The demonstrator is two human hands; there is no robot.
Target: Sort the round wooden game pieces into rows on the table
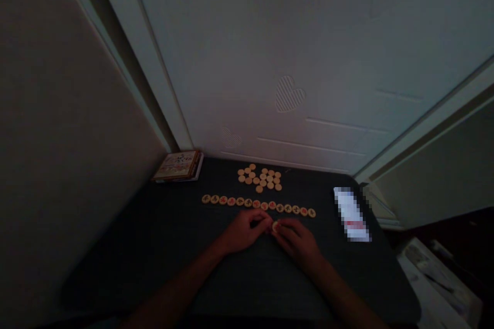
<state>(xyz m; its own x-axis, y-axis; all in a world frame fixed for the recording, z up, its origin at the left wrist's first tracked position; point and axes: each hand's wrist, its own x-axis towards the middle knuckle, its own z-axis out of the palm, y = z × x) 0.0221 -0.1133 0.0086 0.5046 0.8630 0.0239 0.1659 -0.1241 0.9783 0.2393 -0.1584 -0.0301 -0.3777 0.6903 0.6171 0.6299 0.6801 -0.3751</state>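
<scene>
A round wooden Chinese chess piece [275, 226] sits between the fingertips of both hands, just in front of a long row. My left hand [247, 230] is closed, its thumb and forefinger pinched against the piece's left side. From the other side my right hand [300, 242] grips the same piece with closed fingers. Beyond the hands runs a slightly slanting row of Chinese chess pieces [248, 203], face up with red or black characters. Further back lies a loose cluster of plain-looking pieces [263, 177]; no characters can be made out on them.
All this rests on a dark table [262, 288] pushed against a pale panel [239, 61] with embossed hearts. Stacked books or boxes [177, 165] lie at the back left corner. A bright, blurred-out phone-like screen [352, 214] lies at the right. White boxes [440, 282] stand below the right edge.
</scene>
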